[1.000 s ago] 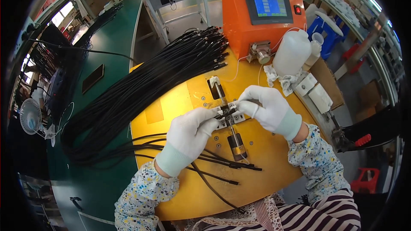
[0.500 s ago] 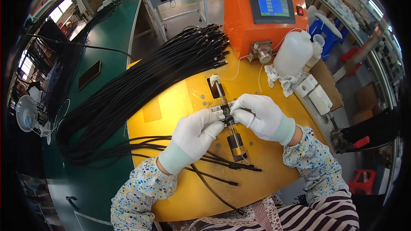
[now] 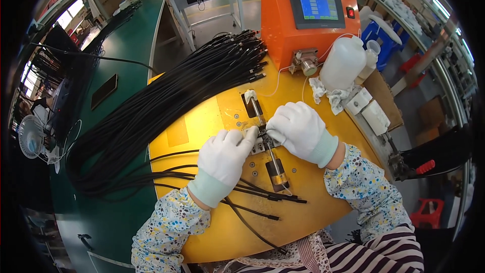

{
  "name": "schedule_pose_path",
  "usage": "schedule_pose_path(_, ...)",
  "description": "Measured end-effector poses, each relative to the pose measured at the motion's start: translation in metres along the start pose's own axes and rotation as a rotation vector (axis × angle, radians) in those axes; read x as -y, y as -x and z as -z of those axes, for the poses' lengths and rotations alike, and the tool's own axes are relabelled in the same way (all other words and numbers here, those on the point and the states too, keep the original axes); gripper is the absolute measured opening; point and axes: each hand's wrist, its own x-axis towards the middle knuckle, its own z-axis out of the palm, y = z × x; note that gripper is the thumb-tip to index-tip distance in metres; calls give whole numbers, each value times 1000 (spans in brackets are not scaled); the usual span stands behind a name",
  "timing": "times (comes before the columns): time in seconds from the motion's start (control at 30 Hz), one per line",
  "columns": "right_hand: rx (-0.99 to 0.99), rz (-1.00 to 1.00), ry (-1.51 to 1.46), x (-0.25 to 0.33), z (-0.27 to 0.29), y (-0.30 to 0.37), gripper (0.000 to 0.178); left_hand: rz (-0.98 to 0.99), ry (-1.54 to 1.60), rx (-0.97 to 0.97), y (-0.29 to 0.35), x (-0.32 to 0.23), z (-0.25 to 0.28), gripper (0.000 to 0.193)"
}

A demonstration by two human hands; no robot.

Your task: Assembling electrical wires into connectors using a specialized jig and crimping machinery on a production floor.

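My left hand, in a white glove, has its fingers closed at the left side of a small metal fixture. A black cable runs from the left into this hand; its end is hidden by the fingers. On the fixture's other side is my right hand, also gloved, thumb and fingers pinched; whatever they hold is hidden. Two slim metal cylinders on black mounts, an upper one and a lower one, point in at the fixture from opposite sides.
A thick bundle of black cables curves across the yellow board. Several loose cable ends lie below my left hand. Behind stands an orange machine with a screen; a white bottle and crumpled wipes sit right.
Both hands have shifted slightly up and left at the fixture, uncovering more of its metal block. One cable leading to my left hand now lies higher, apart from the others.
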Motion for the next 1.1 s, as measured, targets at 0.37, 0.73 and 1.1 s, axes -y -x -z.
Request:
schedule_pose_path(0.37, 409, 29, 606, -47, -25, -98, 7, -53, -175, 48, 4, 3, -2, 42)
schedule_pose_path(0.73, 382, -60, 588, -53, -15, -107, 11, -63, -121, 16, 3, 2, -4, 42)
schedule_pose_path(1.1, -233, 130, 342, -6, 39, -23, 22, 63, -53, -102, 5, 10, -12, 36)
